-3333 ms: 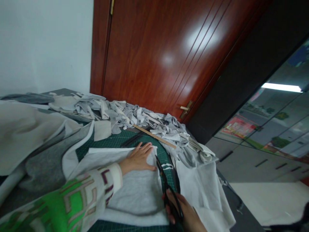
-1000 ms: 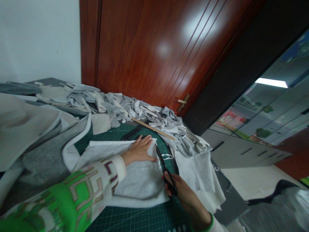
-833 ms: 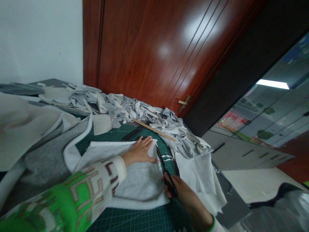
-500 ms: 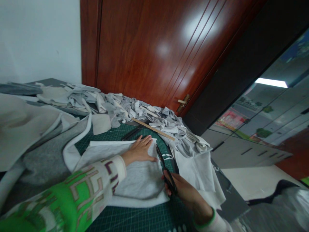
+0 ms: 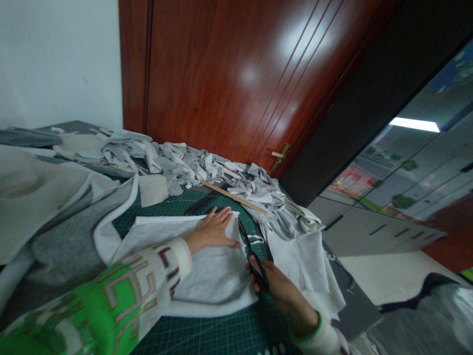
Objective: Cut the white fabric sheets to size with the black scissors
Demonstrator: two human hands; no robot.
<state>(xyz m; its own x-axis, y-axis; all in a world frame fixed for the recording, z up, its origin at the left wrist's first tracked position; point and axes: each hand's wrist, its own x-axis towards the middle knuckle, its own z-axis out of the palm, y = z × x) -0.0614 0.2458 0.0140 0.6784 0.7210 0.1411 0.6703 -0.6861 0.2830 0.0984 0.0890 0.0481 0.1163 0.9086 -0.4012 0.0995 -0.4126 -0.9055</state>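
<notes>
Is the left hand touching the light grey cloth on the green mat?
Touching. The head view shows the left hand lying flat, palm down, on the cloth.

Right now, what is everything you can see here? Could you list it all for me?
Fabric piece: one, light grey, flat on the mat under the left hand.
Scissors: one pair, black, at the fabric's right edge.
Cutting mat: one, green.
Scrap heap: many, grey and white, far edge.
Wooden ruler: one, tan, beside the scraps.
Door: one, red-brown, behind.
Left hand: flat on the fabric.
Right hand: gripping the scissors.
</notes>
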